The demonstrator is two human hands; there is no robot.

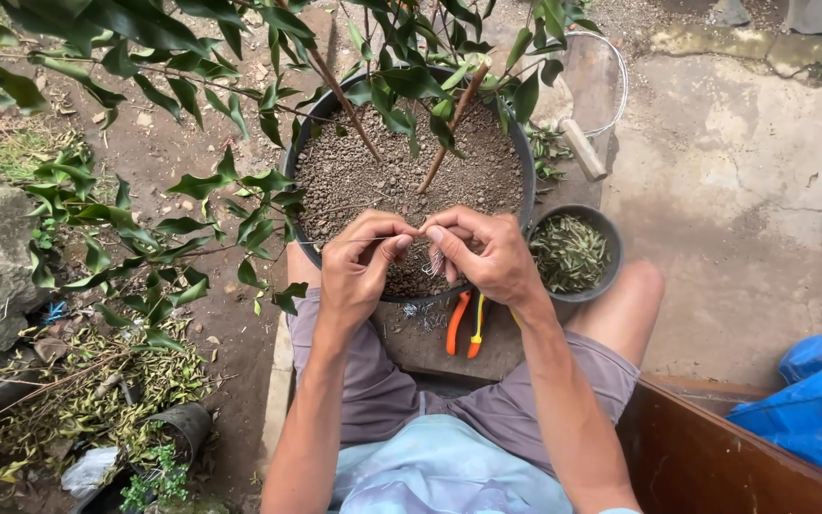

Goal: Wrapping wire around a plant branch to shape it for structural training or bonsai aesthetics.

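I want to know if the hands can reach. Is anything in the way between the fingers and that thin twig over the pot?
Nothing visible is. The left hand and right hand already pinch the thin twig between their fingertips, above the soil of the black pot. The orange pliers lie below, out of the way.

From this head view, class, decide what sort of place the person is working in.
Probably an outdoor garden yard: a large black pot of gritty soil holds a small tree, cracked concrete ground lies beside it, and leaf clippings litter the dirt.
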